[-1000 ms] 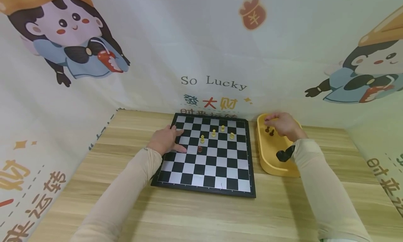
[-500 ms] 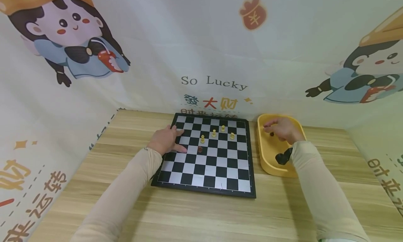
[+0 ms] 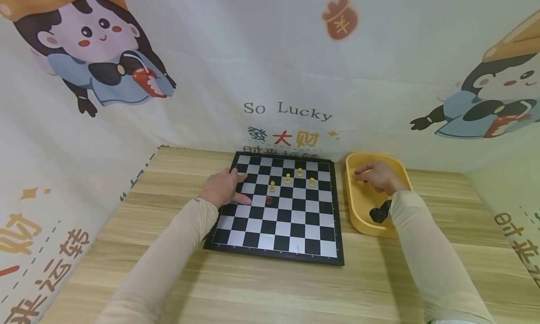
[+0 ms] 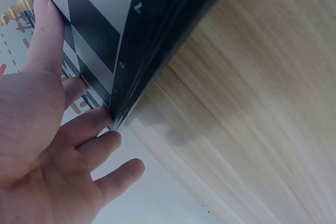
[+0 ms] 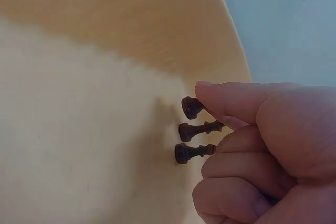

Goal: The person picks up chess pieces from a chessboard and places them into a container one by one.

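Three small dark-brown chess pieces are inside the yellow rounded tray at right, one pinched by the right hand, while the spread left hand touches the square black-and-white chessboard.

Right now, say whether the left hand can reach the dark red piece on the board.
Probably yes: the left hand rests on the chessboard, and nothing stands between its thumb and the dark red piece.
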Tool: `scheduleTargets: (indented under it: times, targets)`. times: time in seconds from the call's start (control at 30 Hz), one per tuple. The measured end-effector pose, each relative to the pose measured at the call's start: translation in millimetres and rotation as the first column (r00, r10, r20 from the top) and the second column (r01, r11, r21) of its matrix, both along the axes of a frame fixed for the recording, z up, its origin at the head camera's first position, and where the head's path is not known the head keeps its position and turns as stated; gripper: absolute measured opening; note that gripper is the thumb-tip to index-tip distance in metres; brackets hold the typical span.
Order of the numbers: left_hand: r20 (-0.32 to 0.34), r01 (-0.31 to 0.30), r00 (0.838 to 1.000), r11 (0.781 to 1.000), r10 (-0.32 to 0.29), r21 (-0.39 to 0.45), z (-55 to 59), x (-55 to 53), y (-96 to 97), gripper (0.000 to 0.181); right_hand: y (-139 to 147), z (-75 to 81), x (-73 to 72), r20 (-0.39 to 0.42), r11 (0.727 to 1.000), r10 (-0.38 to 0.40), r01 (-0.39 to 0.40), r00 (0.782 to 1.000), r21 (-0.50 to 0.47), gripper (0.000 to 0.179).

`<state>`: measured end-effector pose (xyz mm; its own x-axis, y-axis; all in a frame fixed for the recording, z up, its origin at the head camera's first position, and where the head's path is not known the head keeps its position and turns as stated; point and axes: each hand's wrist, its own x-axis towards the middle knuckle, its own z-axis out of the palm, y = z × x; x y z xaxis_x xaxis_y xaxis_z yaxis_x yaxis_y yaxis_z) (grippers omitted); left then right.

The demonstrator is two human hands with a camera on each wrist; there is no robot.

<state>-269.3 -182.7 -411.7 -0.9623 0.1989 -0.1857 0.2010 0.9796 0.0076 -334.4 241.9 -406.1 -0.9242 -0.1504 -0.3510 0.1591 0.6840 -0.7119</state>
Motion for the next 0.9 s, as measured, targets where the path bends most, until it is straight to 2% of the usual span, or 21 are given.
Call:
scheduleTargets:
  times: [0.23,0.43,0.73,0.9]
  targets:
    - [0.016,-0.002,1.0,1.0,0.002,0.001,-1.0,-1.1,0.6,0.095,2.2,-1.0,0.4,0.001,1.0,-0.003,0.003,1.0,-0.005,0.04]
    - [0.018,-0.009,1.0,1.0,0.009,0.007,-0.1,-0.1,0.5,0.095,0.7,2.9,0.3,0.005,0.999,-0.002,0.001,1.0,0.032,0.041]
    - [0.017,-0.003,1.0,1.0,0.003,0.003,0.0,0.0,0.0,0.096,-8.0,15.7,4.5,-0.095,0.999,0.034,-0.034,0.995,-0.003,0.041]
    - [0.023,-0.004,1.0,1.0,0.004,0.007,1.0,0.5,0.1,0.095,-15.6,25.5,9.0,-0.115,0.998,0.02,-0.026,0.993,-0.053,0.043]
